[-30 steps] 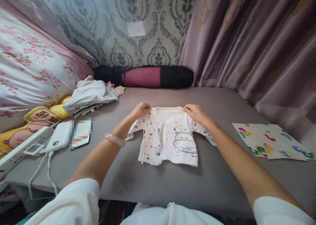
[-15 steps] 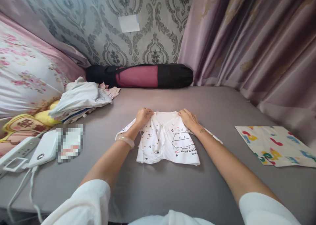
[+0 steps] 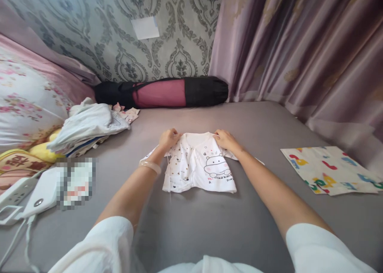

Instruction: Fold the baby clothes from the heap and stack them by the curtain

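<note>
A small white baby shirt (image 3: 196, 165) lies spread on the grey bed sheet, its neckline away from me and its hem towards me. Dots cover one front half; the other bears a cartoon hippo and lettering. My left hand (image 3: 170, 138) pinches the left shoulder of the shirt, fingers closed on the cloth. At the opposite shoulder, my right hand (image 3: 226, 140) grips the fabric in the same way. Both sleeves stick out sideways, partly hidden under my forearms. A pale bangle (image 3: 150, 166) circles my left wrist.
To the left are a pile of folded clothes (image 3: 89, 125), a white power bank (image 3: 44, 191) with cables, a power strip (image 3: 18, 191) and a blurred-out item. A colourful printed cloth (image 3: 329, 169) lies right. A black and pink roll bag (image 3: 161, 93) rests against the wall.
The view has shifted slightly, so the surroundings sit a little further left. Both hands keep hold of the shirt's shoulders, and the shirt looks almost the same.
</note>
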`<act>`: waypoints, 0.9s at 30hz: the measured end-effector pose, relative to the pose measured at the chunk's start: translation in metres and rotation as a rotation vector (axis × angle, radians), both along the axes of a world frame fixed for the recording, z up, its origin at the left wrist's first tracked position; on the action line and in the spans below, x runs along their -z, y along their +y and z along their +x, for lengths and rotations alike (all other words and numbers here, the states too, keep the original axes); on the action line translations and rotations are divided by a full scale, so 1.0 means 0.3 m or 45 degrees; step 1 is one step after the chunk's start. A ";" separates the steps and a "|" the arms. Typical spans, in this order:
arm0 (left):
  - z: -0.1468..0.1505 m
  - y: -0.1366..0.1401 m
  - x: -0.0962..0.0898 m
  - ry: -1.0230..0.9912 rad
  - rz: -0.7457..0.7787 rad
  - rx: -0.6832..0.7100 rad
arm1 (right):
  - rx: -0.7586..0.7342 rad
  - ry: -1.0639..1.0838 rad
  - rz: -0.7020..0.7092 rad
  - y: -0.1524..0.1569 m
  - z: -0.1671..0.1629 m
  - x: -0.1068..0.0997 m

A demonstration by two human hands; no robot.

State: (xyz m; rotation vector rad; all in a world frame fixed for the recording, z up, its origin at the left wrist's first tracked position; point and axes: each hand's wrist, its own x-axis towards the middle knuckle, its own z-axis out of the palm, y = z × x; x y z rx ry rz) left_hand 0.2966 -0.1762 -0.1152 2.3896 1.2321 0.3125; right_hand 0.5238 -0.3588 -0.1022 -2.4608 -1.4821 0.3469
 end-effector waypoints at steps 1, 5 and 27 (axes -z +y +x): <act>-0.016 0.010 -0.015 0.028 -0.055 -0.016 | 0.016 0.090 -0.001 -0.012 0.020 -0.010; -0.114 0.059 -0.079 0.077 -0.280 -0.081 | 0.165 0.488 -0.029 -0.099 0.110 -0.059; -0.254 0.029 -0.184 0.090 -0.409 -0.074 | 0.168 0.634 -0.138 -0.340 0.283 -0.069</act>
